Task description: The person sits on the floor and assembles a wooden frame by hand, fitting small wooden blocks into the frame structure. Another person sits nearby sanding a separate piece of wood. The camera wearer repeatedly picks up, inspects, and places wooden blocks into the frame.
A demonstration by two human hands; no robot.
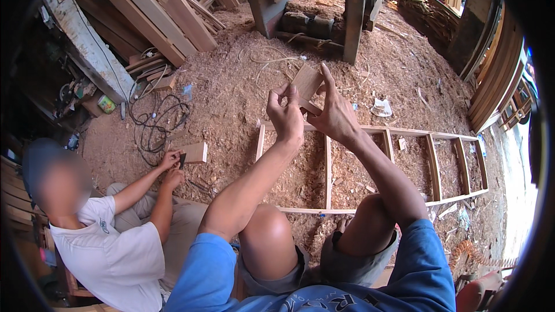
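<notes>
A small flat wooden block is held up in front of me between both hands. My left hand pinches its left side with curled fingers. On its right side, my right hand grips it with the index finger stretched along the edge. A thin strip of wood shows at the block's lower end, between my hands; whether it is a separate piece I cannot tell. Below my forearms, a ladder-like wooden frame lies flat on the floor, with several crosspieces.
A co-worker in a pale shirt sits at the left, holding a dark tool beside a wooden block. A black cable lies coiled on the shavings-covered floor. Ahead stands a machine; planks lean at the far left.
</notes>
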